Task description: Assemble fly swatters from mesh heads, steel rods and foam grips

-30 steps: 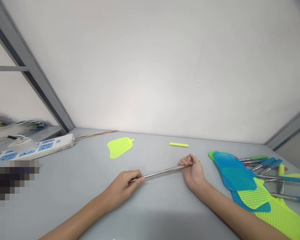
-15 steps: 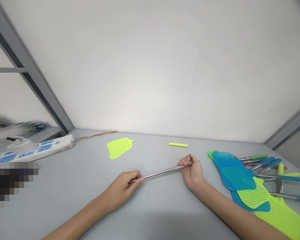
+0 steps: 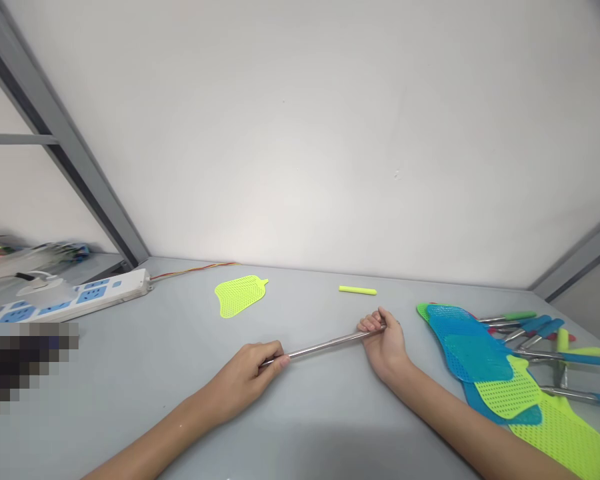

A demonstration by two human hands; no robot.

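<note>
A thin silver telescopic rod (image 3: 325, 347) stretches between my two hands above the grey table. My left hand (image 3: 250, 377) is closed around its left end. At the other end, my right hand (image 3: 386, 343) has its palm turned up and its fingers curled over the rod. Both tips of the rod are hidden in the hands. Beyond them lie a yellow-green perforated fly swatter head (image 3: 241, 295) at the left and a yellow-green handle sleeve (image 3: 357, 290) nearer the right hand, each loose on the table.
At the right, several fly swatters with blue and yellow-green heads (image 3: 473, 347) lie in an overlapping pile beside my right forearm. A white power strip (image 3: 75, 301) with a plug sits at the left. The grey table (image 3: 300, 413) ends at a white wall.
</note>
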